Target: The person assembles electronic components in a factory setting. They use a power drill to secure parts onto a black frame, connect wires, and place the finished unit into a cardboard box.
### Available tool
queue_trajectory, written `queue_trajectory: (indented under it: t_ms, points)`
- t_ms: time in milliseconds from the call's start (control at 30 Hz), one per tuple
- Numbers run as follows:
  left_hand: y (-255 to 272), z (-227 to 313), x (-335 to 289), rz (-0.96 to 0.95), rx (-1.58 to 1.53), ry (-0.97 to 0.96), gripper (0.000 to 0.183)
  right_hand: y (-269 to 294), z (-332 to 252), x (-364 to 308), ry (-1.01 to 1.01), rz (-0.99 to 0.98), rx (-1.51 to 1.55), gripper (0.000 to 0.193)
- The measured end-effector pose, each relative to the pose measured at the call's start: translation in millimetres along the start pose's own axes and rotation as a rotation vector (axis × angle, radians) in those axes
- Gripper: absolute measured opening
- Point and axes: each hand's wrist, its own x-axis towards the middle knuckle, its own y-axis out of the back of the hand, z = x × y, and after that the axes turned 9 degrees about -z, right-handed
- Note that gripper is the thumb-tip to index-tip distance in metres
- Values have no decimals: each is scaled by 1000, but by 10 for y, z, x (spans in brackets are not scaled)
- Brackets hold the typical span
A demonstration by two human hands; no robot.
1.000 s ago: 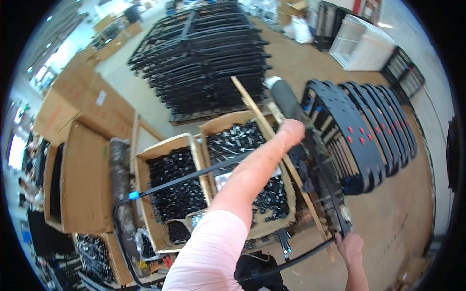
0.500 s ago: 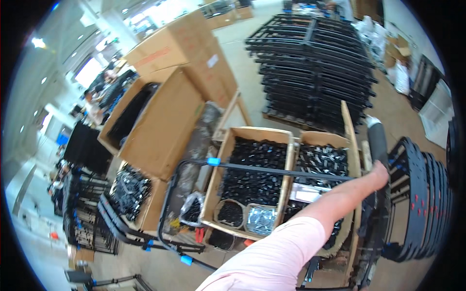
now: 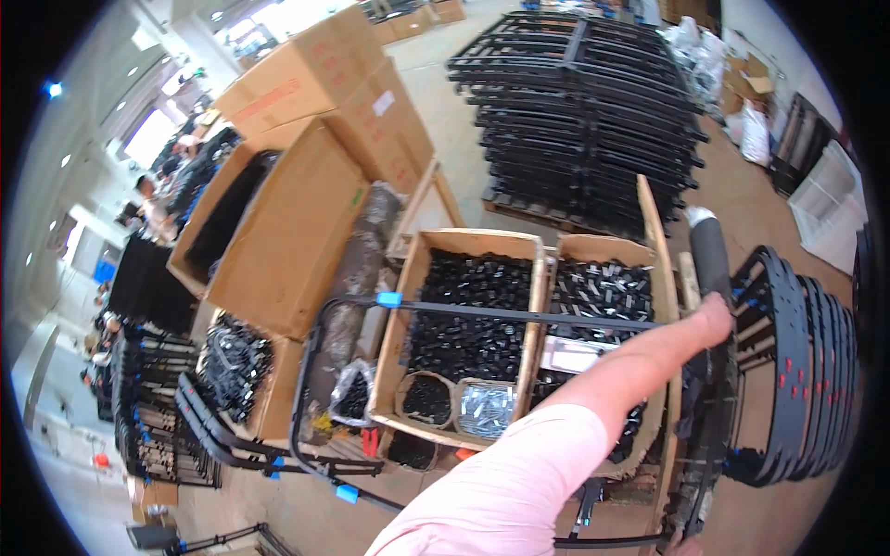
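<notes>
Frame (image 3: 482,312), black, clasped by left hand (image 3: 715,319); right hand (image 3: 686,545) cropped, can't tell its grip

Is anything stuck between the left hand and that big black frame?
Nothing that shows: the left hand seems to be at the black frame's corner, though the forearm hides part of it.

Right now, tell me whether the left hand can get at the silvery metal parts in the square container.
Probably not from where it is: the left hand is at the right end of the black tubular frame, apparently holding it. The silvery metal parts do look uncovered from above.
</notes>
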Motion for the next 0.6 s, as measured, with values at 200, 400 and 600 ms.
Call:
queue_trajectory:
  t_ms: [200,400,600]
  points:
    - [-48,-625,-715,136,-479,138,27,41,-39,-97,-182,-239,136,73]
    - [-879,-2380,-2209,-221,20,448,29,-251,-65,47,-245,-238,255,40]
    - [-1318,-2361,-2241,-473,335,283,33,-211,-80,9,-311,-335,239,43]
